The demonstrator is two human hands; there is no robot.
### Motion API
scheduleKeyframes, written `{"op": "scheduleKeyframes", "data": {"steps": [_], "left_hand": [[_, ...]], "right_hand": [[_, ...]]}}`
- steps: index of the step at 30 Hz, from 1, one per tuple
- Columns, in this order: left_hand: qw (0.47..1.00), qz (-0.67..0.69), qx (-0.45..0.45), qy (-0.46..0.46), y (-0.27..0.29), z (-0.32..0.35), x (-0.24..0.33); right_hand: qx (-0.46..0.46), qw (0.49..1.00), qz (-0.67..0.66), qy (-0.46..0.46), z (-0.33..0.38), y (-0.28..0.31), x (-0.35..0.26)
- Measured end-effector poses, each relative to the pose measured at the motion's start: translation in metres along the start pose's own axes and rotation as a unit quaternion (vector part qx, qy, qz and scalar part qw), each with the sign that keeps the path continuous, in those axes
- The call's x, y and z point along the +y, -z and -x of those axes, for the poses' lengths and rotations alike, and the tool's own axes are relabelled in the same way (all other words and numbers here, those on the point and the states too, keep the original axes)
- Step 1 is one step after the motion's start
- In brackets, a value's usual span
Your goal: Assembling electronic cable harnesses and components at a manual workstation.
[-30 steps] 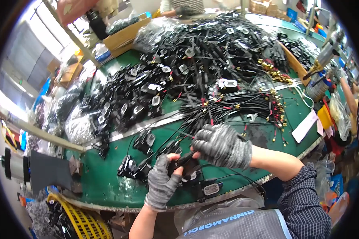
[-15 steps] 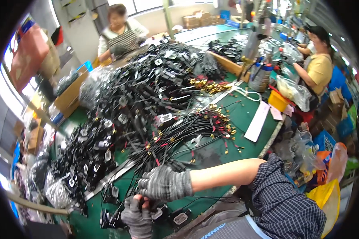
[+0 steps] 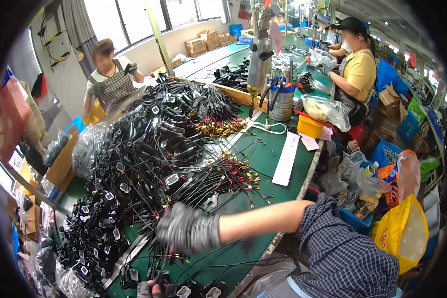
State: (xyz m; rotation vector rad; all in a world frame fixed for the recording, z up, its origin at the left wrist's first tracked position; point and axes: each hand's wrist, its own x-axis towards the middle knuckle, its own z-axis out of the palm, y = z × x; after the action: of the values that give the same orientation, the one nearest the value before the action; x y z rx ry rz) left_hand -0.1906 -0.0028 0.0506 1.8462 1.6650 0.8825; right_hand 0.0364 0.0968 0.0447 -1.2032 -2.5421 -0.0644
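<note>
My right hand (image 3: 187,229), in a grey knitted glove, is smeared by motion above loose black cables, beside the heap; its fingers cannot be made out. Low at the bottom edge, my left hand (image 3: 149,289) shows only in part, its bare fingertips curled beside a black plastic part. What it holds is unclear. Black cable assemblies with pale oval-framed housings (image 3: 184,291) lie close by. Just beyond my right hand spreads a bundle of black cables (image 3: 203,181) with red and brass-coloured ends (image 3: 238,171). A big heap of similar assemblies (image 3: 144,129) covers the table's left side.
The green table (image 3: 256,149) carries a white paper strip (image 3: 286,159), a yellow tub (image 3: 310,126) and a grey canister of tools (image 3: 281,103). A metal strip (image 3: 126,260) crosses it. One person (image 3: 111,82) works across the heap, another (image 3: 357,74) far right. Bags (image 3: 402,236) hang at right.
My hands, close together before, are now apart, the left one lower and mostly out of view. The whole view has shifted. The person across has raised their hands.
</note>
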Motion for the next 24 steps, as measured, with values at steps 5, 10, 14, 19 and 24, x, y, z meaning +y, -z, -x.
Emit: {"op": "scheduleKeyframes", "data": {"steps": [5,10,14,19,24], "left_hand": [[0.994,-0.039,-0.029,-0.1,-0.015,-0.008,-0.002],[0.987,0.153,-0.026,-0.05,-0.021,0.0,-0.011],[0.988,-0.006,-0.014,-0.152,-0.024,-0.006,-0.004],[0.985,-0.098,0.023,-0.138,-0.028,-0.006,-0.008],[0.994,-0.031,-0.018,-0.102,-0.016,-0.003,-0.007]], "right_hand": [[0.12,0.973,-0.172,0.097,0.005,-0.02,-0.048],[0.018,0.973,-0.21,0.1,0.002,-0.012,-0.054],[0.107,0.979,-0.114,0.133,0.01,-0.007,-0.05],[0.098,0.981,-0.094,0.14,0.009,-0.003,-0.052],[0.068,0.975,-0.101,0.187,-0.001,0.003,-0.054]]}}
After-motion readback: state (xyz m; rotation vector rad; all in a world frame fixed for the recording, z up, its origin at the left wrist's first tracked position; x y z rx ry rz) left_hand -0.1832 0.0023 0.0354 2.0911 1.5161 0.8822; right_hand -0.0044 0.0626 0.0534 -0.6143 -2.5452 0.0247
